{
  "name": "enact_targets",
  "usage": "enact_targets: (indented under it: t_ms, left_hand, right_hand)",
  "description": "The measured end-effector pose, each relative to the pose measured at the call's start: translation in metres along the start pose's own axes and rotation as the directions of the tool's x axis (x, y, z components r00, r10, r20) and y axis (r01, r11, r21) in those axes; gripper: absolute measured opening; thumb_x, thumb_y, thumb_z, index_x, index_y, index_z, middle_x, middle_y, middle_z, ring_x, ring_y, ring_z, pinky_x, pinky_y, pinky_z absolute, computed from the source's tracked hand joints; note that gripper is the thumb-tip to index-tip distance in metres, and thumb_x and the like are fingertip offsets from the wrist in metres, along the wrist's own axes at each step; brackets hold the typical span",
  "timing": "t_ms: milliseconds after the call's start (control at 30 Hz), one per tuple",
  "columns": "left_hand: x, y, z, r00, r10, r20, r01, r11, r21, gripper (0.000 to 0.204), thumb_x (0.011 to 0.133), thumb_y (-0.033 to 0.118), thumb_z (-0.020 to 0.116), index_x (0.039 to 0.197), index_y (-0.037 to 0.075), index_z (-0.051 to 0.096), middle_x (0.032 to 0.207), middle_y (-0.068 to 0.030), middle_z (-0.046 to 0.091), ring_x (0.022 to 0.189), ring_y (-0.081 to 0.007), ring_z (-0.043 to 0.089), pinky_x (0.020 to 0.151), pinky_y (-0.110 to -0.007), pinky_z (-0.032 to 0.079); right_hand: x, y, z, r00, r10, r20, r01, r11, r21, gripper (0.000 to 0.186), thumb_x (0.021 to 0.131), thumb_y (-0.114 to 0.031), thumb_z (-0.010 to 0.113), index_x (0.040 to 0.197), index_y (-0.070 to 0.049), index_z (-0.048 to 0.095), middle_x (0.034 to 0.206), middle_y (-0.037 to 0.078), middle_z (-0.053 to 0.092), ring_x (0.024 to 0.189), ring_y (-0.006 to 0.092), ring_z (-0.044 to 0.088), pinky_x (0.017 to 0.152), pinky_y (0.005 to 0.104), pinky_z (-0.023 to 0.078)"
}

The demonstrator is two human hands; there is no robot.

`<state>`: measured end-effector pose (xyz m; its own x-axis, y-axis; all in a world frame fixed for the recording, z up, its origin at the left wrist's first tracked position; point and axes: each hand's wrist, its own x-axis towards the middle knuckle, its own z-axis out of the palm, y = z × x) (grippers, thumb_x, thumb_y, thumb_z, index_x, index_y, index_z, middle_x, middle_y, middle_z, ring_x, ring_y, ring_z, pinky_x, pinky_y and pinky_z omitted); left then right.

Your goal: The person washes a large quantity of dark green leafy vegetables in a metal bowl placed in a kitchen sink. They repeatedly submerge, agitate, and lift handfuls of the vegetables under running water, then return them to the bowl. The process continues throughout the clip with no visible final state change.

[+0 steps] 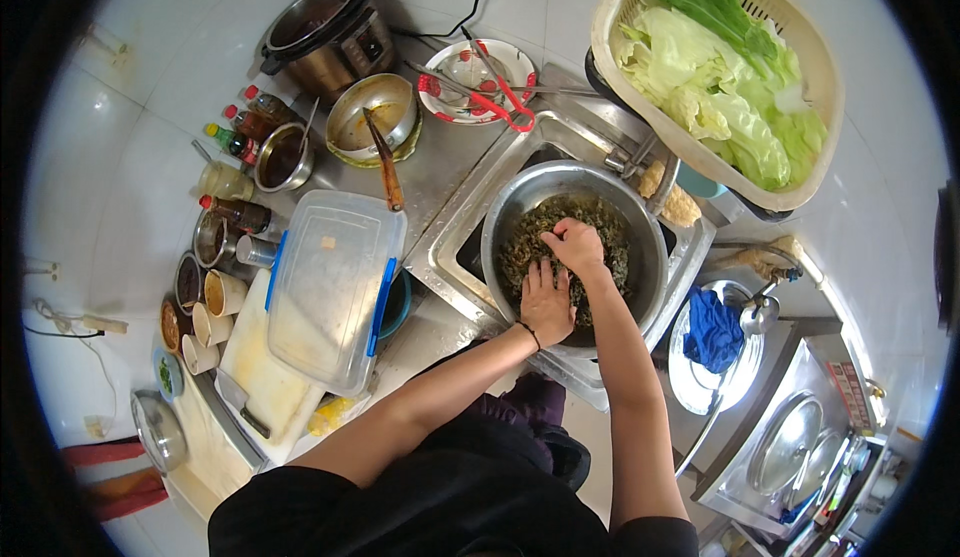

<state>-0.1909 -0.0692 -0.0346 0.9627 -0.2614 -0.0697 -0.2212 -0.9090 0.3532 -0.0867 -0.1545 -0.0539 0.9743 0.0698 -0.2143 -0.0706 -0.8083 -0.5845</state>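
Both hands are inside a large steel bowl, which sits over the sink. Dark, finely chopped greens lie in the bowl. My left hand presses on the near part of the greens, its fingers stretched out and apart. Beyond it and slightly to the right, my right hand is curled closed against the greens. What it grips, if anything, is hidden under the fingers. A dark band circles my left wrist.
Around the bowl is a steel sink. A basket of lettuce leaves stands far right. Leftward are a lidded clear box, a cutting board, a knife, a pan and several bottles. A blue cloth lies right.
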Motion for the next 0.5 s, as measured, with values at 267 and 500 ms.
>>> enact_targets:
  t_ms: [267,500]
  left_hand:
    - [-0.002,0.014,0.015,0.971,-0.062,0.229,0.065,0.998,-0.006,0.073,0.073,0.030,0.056,0.127,-0.006,0.024,0.127,-0.0296,0.021,0.115,-0.0442,0.024,0.094,-0.049,0.026]
    - [-0.011,0.013,-0.011,0.983,0.019,0.182,-0.013,0.999,-0.035,0.065,0.072,0.030,0.057,0.121,-0.006,0.035,0.124,-0.0277,0.029,0.115,-0.0432,0.027,0.095,-0.049,0.025]
  right_hand:
    - [-0.006,0.025,0.004,0.988,-0.002,0.152,0.001,1.000,0.012,0.025,0.070,-0.025,0.066,0.090,-0.010,0.061,0.080,0.007,0.061,0.074,0.0230,0.059,0.066,0.0348,0.049]
    - [-0.015,0.018,-0.002,1.000,-0.009,0.020,0.008,0.998,0.060,0.019,0.070,-0.018,0.066,0.085,-0.009,0.061,0.071,0.006,0.059,0.065,0.0226,0.057,0.060,0.0339,0.048]
